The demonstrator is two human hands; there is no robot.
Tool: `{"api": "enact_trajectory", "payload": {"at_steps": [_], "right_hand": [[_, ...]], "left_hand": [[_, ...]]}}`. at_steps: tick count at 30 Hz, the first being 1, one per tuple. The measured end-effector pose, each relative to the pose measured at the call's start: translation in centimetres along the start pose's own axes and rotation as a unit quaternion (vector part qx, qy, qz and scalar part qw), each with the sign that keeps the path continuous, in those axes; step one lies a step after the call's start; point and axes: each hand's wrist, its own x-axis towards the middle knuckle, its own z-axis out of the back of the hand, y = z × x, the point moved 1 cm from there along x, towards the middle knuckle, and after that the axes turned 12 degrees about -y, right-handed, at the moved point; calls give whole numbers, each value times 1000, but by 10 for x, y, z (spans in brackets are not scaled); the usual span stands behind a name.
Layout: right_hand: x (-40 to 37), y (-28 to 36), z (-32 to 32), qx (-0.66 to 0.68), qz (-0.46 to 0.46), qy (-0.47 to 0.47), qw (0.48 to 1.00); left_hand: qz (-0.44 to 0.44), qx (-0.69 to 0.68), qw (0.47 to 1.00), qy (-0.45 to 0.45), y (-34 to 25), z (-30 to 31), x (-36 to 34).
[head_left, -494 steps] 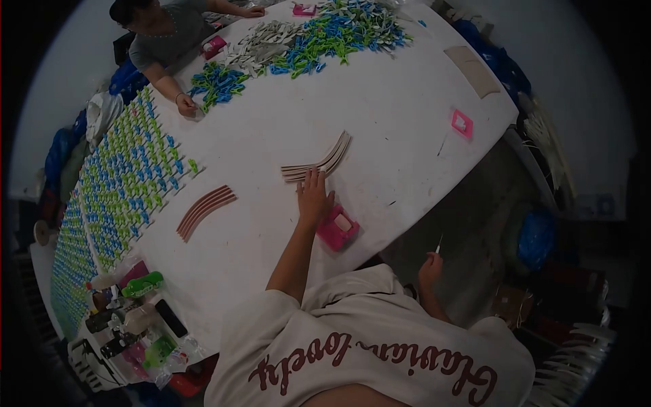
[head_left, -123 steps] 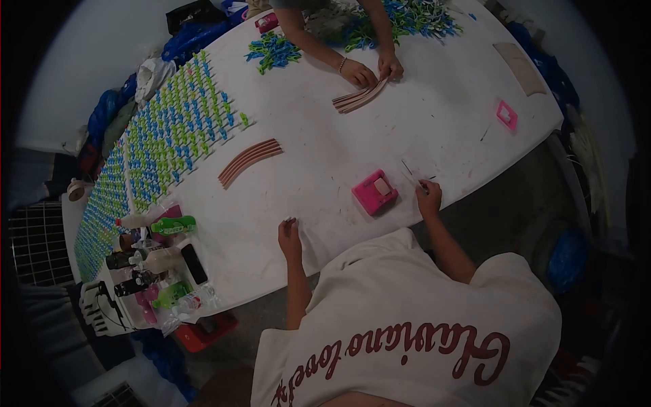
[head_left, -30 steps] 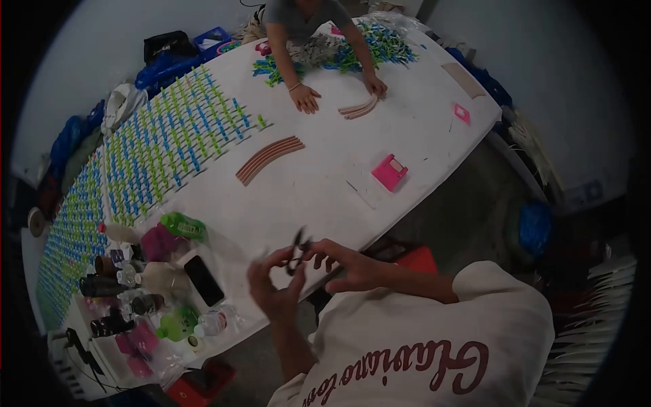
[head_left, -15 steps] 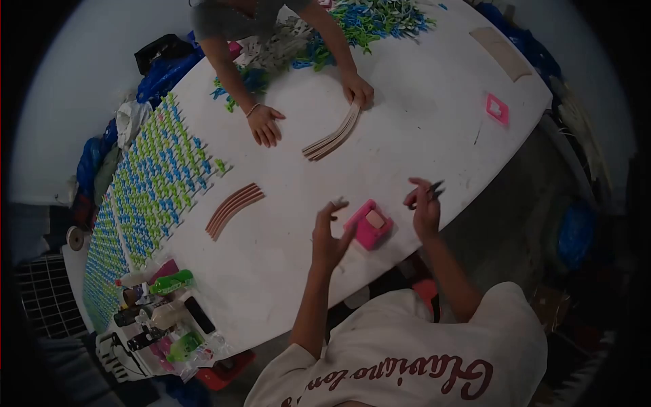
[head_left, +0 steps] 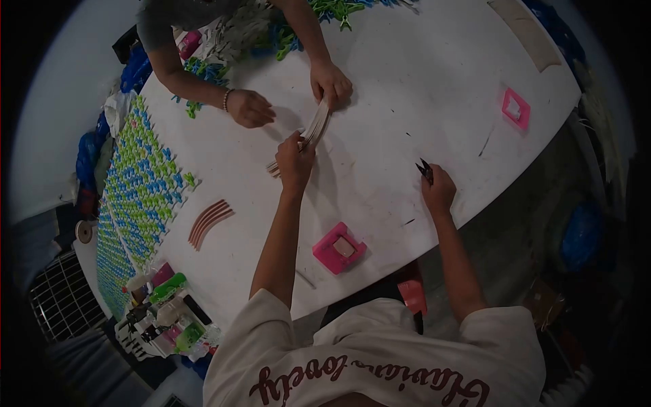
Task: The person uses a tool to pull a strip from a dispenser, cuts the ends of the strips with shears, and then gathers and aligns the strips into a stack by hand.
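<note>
My left hand point(head_left: 296, 165) is closed around the near part of a bundle of curved tan strips point(head_left: 317, 127). The far end of that bundle is under another person's hand. Something small and white shows at my left fingertips, too small to name. Over the right side of the table, my right hand point(head_left: 439, 191) is closed on black thread snips point(head_left: 425, 171), their blades pointing away from me. A pink holder point(head_left: 328, 255) with a tan block in it lies on the table between my forearms.
A co-worker's hands point(head_left: 331, 83) are across the white table point(head_left: 380, 142). Reddish-brown curved strips point(head_left: 210, 220) lie at left, near rows of blue and green clips point(head_left: 142, 197). Bottles point(head_left: 169, 312) crowd the near left corner. A pink diamond-shaped tray point(head_left: 515, 109) sits at right.
My left hand has reached forward from beside the pink holder and taken hold of the tan strips. My right hand keeps the snips. The co-worker's bundle has come closer to me.
</note>
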Motion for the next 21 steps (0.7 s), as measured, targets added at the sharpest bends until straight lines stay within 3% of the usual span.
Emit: {"api": "enact_trajectory", "payload": {"at_steps": [7, 9, 12, 16, 19, 21], "right_hand": [[3, -5, -2, 7, 13, 8, 1000], [3, -5, -2, 14, 2, 17, 1000], [2, -6, -3, 23, -5, 19, 1000], [1, -10, -4, 27, -2, 23, 999], [3, -7, -3, 16, 6, 19, 1000], [6, -2, -1, 17, -4, 20, 1000]], "left_hand": [[28, -55, 997, -49, -14, -12, 0], [105, -101, 987, -64, -15, -14, 4], [53, -52, 995, -70, -8, -17, 4], [52, -31, 997, -40, -5, -15, 1], [43, -89, 990, -100, -11, 2, -1], [120, -135, 974, -137, -21, 36, -18]]}}
